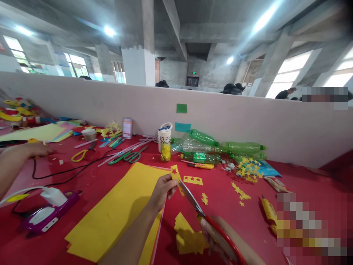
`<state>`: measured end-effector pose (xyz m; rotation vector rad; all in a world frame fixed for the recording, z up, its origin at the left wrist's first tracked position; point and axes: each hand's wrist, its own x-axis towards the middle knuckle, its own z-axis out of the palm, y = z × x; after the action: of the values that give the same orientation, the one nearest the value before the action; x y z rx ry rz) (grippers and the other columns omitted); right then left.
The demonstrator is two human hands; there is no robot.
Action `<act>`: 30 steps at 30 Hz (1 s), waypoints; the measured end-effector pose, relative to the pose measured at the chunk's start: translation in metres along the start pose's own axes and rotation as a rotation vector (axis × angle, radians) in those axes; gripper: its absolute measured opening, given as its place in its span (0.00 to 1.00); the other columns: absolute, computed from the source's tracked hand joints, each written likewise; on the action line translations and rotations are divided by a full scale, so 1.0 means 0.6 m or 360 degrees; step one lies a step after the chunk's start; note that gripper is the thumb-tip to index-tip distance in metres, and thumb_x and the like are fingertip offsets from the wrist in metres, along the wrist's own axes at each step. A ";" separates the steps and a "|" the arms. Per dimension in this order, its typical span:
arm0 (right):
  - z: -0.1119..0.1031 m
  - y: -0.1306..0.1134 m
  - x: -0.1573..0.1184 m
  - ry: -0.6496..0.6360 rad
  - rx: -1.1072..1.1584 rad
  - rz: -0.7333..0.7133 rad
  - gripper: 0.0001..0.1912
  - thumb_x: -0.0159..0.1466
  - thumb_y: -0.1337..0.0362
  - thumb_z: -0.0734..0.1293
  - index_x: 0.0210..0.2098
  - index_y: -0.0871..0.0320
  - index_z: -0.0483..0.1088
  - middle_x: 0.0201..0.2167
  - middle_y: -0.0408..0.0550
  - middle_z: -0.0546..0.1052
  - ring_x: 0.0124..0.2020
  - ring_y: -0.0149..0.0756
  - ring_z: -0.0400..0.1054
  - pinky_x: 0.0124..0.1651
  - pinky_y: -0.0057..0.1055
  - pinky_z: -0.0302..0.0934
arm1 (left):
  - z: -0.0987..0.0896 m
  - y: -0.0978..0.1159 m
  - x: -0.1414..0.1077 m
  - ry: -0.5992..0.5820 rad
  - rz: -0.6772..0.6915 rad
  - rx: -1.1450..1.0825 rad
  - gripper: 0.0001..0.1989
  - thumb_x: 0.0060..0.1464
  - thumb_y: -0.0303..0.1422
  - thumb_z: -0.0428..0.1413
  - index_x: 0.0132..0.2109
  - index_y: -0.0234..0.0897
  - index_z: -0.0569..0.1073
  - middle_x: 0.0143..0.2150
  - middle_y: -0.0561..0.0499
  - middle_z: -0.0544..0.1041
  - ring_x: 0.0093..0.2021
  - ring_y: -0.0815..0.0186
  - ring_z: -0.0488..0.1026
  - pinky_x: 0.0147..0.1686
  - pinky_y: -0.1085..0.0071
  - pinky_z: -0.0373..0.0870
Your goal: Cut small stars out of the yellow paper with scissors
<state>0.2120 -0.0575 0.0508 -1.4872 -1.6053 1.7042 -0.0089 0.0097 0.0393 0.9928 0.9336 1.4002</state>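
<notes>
My left hand [164, 189] pinches a small strip of yellow paper [174, 172] with a red star on it. In my right hand [213, 230] are red-handled scissors [193, 198], their blade tips at the strip beside my left fingers. Just beyond lies a yellow strip with red stars [193, 180]. Small cut yellow stars [204, 199] rest to the right of the scissors. Several yellow paper pieces [186, 235] lie below the blades, partly shaded. Under my left forearm is a stack of large yellow sheets [116, 209].
Green plastic bottles [204, 158], a cutter [202, 165] and a white cup [164, 134] stand or lie along the partition [138, 103]. A purple power strip [51, 213] sits at left with cables. Another person's hand [35, 149] is at far left. A star pile [249, 170] lies right.
</notes>
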 end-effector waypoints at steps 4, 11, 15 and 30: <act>-0.001 -0.005 0.008 0.0017 0.0000 -0.0018 0.29 0.54 0.37 0.62 0.30 0.59 0.66 0.18 0.37 0.63 0.16 0.24 0.54 0.18 0.22 0.49 | -0.007 -0.001 0.002 -0.0029 -0.0021 0.0053 0.10 0.45 0.35 0.57 0.23 0.34 0.67 0.12 0.61 0.59 0.12 0.79 0.49 0.12 0.78 0.41; -0.006 -0.004 0.002 0.0029 -0.0022 -0.0032 0.28 0.55 0.38 0.62 0.32 0.59 0.68 0.19 0.38 0.64 0.18 0.26 0.56 0.21 0.24 0.52 | -0.015 0.004 0.003 -0.0039 -0.0070 0.0129 0.10 0.44 0.34 0.58 0.23 0.34 0.67 0.13 0.60 0.58 0.14 0.78 0.48 0.15 0.78 0.40; -0.006 0.002 0.003 0.0030 0.0022 -0.0013 0.29 0.54 0.38 0.63 0.35 0.60 0.68 0.20 0.38 0.65 0.19 0.26 0.57 0.22 0.24 0.52 | -0.018 0.005 0.004 -0.0066 -0.0065 0.0141 0.11 0.44 0.34 0.58 0.23 0.34 0.66 0.13 0.61 0.57 0.15 0.78 0.48 0.16 0.77 0.40; -0.003 0.005 0.015 0.0069 0.0006 -0.0032 0.28 0.53 0.38 0.63 0.30 0.60 0.68 0.17 0.37 0.63 0.17 0.25 0.57 0.21 0.23 0.53 | -0.025 -0.005 0.009 -0.0090 -0.0080 0.0114 0.10 0.44 0.35 0.58 0.24 0.33 0.68 0.15 0.60 0.59 0.15 0.79 0.49 0.16 0.77 0.39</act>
<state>0.2111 -0.0500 0.0443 -1.4908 -1.5884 1.6521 -0.0220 0.0154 0.0322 1.0506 0.9660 1.2979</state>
